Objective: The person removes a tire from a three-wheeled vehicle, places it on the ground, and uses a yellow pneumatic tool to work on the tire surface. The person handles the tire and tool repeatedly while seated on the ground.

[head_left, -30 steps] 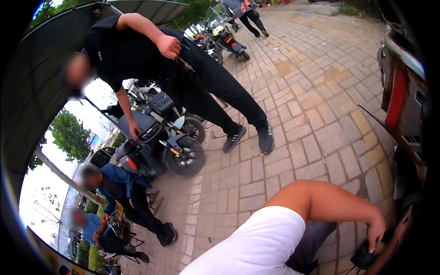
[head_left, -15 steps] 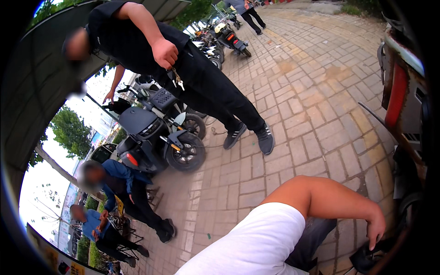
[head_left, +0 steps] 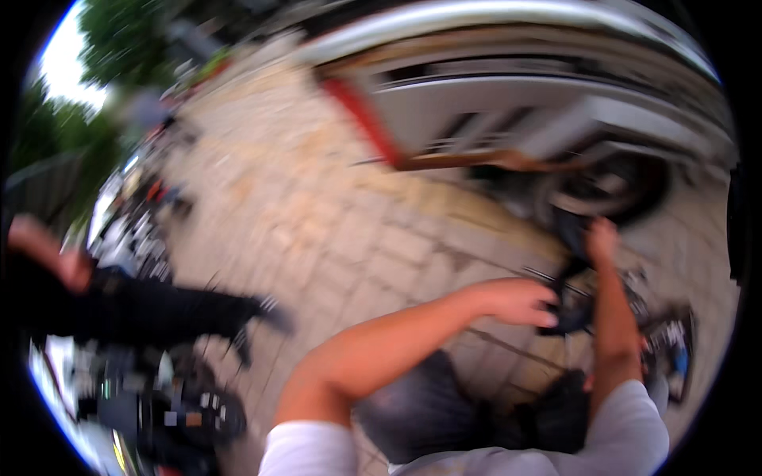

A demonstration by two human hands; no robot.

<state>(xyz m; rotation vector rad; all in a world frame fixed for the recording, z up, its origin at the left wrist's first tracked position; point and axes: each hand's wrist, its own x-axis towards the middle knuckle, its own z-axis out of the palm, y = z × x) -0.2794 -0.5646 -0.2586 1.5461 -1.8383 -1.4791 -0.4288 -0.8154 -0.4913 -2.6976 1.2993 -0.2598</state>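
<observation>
Both my arms reach forward over a black, curved, rubbery-looking piece [head_left: 568,317] in front of a vehicle's wheel [head_left: 607,186]. Motion blur hides its exact kind. My left hand [head_left: 520,301] is at its left side, fingers curled onto its edge. Farther forward, near the wheel, my right hand [head_left: 601,238] is closed round the upper part of the black piece. The wheel sits under a rusty, pale grey vehicle body [head_left: 468,111] with a red panel [head_left: 361,119] at its end.
An open tray of small parts [head_left: 671,353] lies right of my right forearm. At the left stands a person in dark trousers [head_left: 175,305], with a dark scooter [head_left: 171,408] below and parked two-wheelers [head_left: 139,230] behind. Brick paving [head_left: 341,230] spreads between.
My view has swung to the right, bringing the vehicle and wheel toward the middle and the standing person to the left edge. My right arm has come into sight.
</observation>
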